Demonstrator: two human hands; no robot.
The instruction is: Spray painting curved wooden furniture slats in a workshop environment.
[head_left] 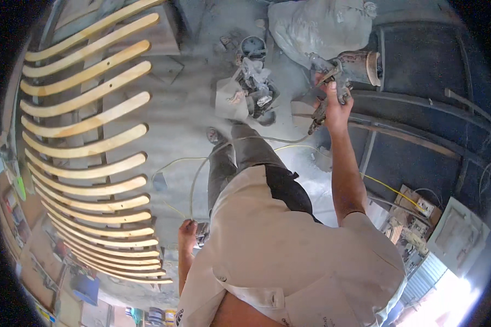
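While clamped in right grip (pixel 338 109), spray gun (pixel 324 66) near bulging sack (pixel 319 30), cup (pixel 357 66) contents hidden; left grip (pixel 187 236), closure unclear.

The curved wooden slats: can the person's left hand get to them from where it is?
Probably yes. The left hand looks close to the ends of the curved wooden slats, with nothing seen between, though one view can't show exactly how far apart they are.

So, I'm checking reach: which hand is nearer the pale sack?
Right hand, holding a spray gun just below the sack in the picture; the left hand is far lower, beside the shirt.
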